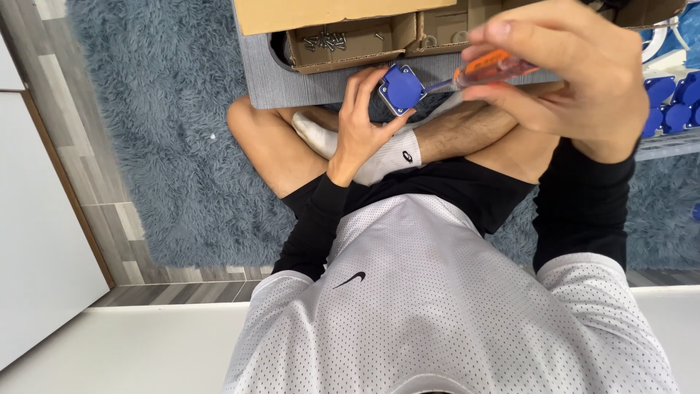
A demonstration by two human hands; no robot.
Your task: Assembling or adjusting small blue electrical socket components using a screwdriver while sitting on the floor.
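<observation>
My left hand (362, 120) holds a small blue square plastic part (402, 88) by its edges, above my crossed legs. My right hand (565, 69) grips a screwdriver with a clear orange handle (492, 68); its metal shaft points left and its tip meets the right edge of the blue part. I sit cross-legged on a blue shaggy rug (168, 109), in a white mesh shirt over black sleeves.
An open cardboard box (343, 36) with loose screws (326, 40) in one compartment rests on a grey board (292, 80) ahead. Several more blue parts (671, 102) lie in a tray at the right. Wood floor (80, 168) and a white panel are at the left.
</observation>
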